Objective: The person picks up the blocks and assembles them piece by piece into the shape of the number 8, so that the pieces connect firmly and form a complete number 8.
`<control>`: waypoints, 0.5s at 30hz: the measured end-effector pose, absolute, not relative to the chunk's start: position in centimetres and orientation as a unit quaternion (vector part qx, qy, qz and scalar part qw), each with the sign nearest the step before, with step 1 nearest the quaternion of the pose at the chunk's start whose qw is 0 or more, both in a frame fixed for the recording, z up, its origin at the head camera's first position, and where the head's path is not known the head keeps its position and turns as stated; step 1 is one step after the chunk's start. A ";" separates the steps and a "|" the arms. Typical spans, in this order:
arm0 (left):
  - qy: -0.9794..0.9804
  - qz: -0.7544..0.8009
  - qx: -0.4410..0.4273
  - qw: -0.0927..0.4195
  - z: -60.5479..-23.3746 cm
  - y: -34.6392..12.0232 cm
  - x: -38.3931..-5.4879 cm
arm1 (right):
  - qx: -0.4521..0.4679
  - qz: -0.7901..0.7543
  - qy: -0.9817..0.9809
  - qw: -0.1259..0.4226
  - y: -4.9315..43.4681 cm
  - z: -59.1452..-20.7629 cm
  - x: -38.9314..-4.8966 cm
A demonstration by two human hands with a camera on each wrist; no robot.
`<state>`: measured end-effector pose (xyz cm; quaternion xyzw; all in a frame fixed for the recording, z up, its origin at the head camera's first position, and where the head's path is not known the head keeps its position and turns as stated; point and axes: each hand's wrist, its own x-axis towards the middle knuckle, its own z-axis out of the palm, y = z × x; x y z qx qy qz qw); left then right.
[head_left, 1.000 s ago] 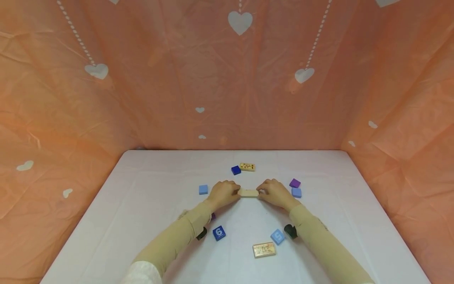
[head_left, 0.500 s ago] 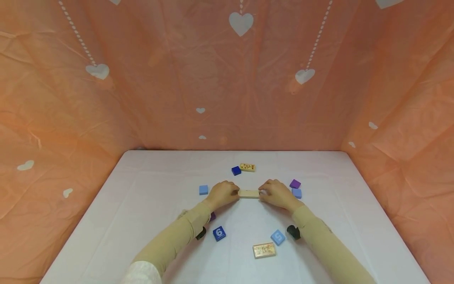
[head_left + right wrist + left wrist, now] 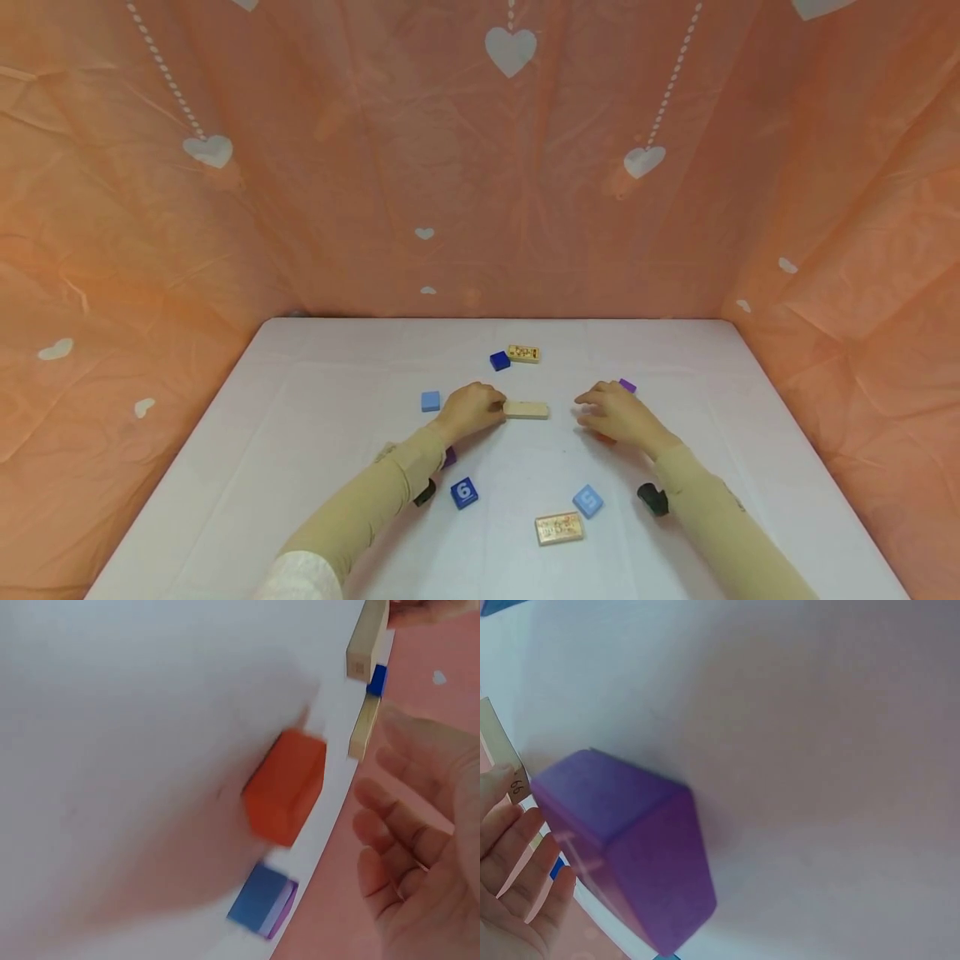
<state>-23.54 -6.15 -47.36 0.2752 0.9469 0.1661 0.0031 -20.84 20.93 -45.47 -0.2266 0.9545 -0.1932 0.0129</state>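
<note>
My left hand (image 3: 472,407) pinches the left end of a pale wooden block (image 3: 527,410) lying on the white table. In the left wrist view the thumb is on the block's end (image 3: 517,784), beside a small printed number. My right hand (image 3: 618,414) is apart from the block, off its right end, fingers loosely bent and holding nothing. Just below that palm sits an orange block (image 3: 285,787), mostly hidden from the head view. Close to the right hand lie a purple block (image 3: 627,386) and a blue one (image 3: 259,898).
Behind the hands are a dark blue tile (image 3: 500,361) and a gold patterned tile (image 3: 523,353). Nearer lie a blue 6 tile (image 3: 464,492), a light blue 5 tile (image 3: 588,501) and another gold tile (image 3: 558,528). A purple block (image 3: 630,840) stands under the left forearm; a light blue tile (image 3: 430,401) is left.
My right hand has let go of the wooden block's right end and moved right, now covering the light blue tile there. The left hand and the block stay put.
</note>
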 end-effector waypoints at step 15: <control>0.947 0.179 0.267 0.011 -47.4 -6.3 -23.6 | -0.206 -0.197 0.958 -0.028 25.0 -45.7 -18.7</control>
